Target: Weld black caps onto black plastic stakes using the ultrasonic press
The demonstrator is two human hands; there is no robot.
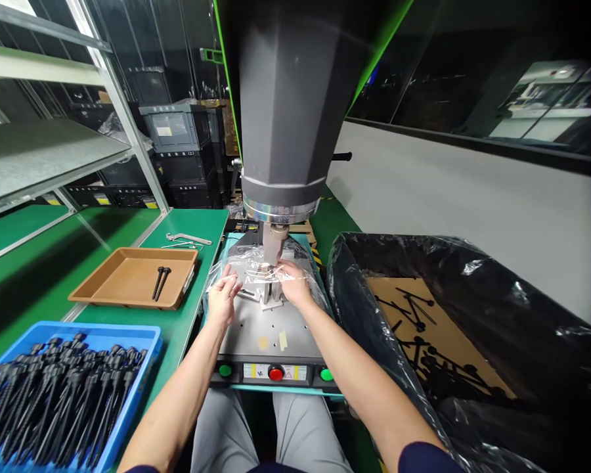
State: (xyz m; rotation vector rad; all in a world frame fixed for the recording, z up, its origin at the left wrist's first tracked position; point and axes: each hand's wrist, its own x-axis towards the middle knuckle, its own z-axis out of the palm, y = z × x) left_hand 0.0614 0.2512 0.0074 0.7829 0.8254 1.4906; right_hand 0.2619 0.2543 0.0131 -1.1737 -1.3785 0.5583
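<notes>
My left hand (221, 299) is raised at the left side of the metal fixture (272, 294), its fingers half curled and apart, with nothing visible in them. My right hand (294, 284) reaches to the fixture's right side, just under the press machine's tool tip (274, 244). Its fingers are bent together at the fixture, and what they hold is hidden. Clear plastic film (249, 259) spreads around the fixture and close to both hands; whether either hand touches it I cannot tell. Below lies the grey machine base plate (249, 332).
Left, a brown tray (123, 279) holds two black bolt-like parts (161, 284); a blue bin (155, 338) holds many more. A wrench (190, 238) lies behind. Right stands a black-lined box (345, 282) with scattered black parts. A red button (276, 373) and green buttons (225, 370) face me.
</notes>
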